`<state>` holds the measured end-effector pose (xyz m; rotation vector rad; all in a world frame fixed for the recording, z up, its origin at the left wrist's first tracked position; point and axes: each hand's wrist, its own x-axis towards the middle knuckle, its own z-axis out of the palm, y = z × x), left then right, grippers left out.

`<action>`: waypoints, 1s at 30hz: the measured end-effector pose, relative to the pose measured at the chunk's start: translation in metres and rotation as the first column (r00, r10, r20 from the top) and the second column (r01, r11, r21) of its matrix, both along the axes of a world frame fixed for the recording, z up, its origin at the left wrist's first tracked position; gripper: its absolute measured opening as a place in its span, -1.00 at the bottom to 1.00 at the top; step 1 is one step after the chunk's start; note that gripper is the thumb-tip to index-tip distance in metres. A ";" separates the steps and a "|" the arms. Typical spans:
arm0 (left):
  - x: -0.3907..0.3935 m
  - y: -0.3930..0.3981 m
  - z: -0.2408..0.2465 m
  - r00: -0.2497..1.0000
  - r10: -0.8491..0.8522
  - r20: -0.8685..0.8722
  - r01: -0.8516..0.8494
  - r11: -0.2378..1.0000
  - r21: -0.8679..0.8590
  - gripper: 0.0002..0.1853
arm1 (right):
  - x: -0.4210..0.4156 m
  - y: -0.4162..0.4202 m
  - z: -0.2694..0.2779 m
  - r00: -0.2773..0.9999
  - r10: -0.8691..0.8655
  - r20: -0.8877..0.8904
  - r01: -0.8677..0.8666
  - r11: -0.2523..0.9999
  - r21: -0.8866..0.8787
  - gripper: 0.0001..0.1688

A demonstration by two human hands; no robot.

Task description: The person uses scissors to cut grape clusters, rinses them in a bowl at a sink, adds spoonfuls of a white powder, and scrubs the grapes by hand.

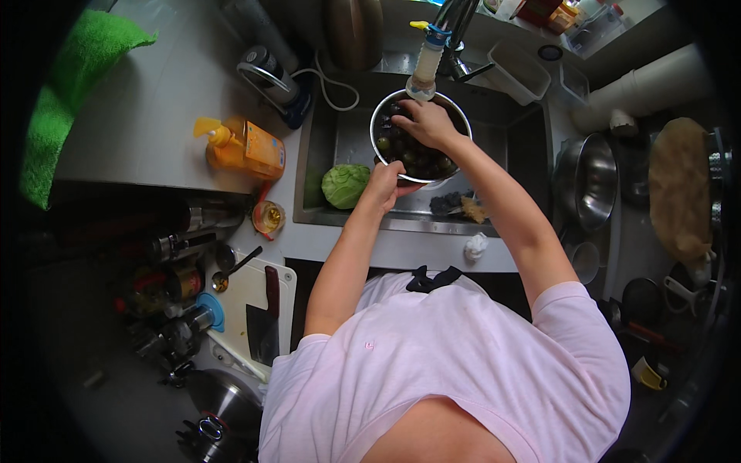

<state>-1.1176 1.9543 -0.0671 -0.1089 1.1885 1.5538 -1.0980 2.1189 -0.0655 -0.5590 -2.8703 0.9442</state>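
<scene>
My left hand grips the near left rim of a round metal bowl, its thumb over the edge. Dark round fruits, likely grapes, fill much of the bowl, a few of them greenish. Over them, inside the bowl, is my right hand, fingers spread and pointing left; whether its fingertips hold a fruit is hidden. The bowl is held above the steel sink, right under the faucet's filter nozzle. To the left of the bowl, a green cabbage lies in the sink.
Scrubbing pads lie in the sink's near right part. An orange soap bottle and a small glass stand left of it. A cleaver rests on a white cutting board. Metal bowls stand to the right, plastic containers behind.
</scene>
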 end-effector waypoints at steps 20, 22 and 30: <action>-0.003 0.001 -0.002 0.997 0.062 -0.040 -0.062 0.998 0.008 -0.66 | 0.037 -0.016 -0.020 0.979 0.202 -0.001 -0.201 0.979 0.025 -0.40; -0.005 -0.004 -0.007 0.999 0.049 -0.018 -0.049 0.999 0.006 -0.66 | 0.033 -0.002 -0.007 0.969 0.236 -0.067 -0.234 0.971 0.045 -0.46; -0.007 0.005 -0.003 0.998 -0.021 -0.066 0.020 1.000 -0.022 -0.64 | 0.019 -0.035 -0.022 0.989 0.145 -0.011 -0.137 0.954 0.265 -0.48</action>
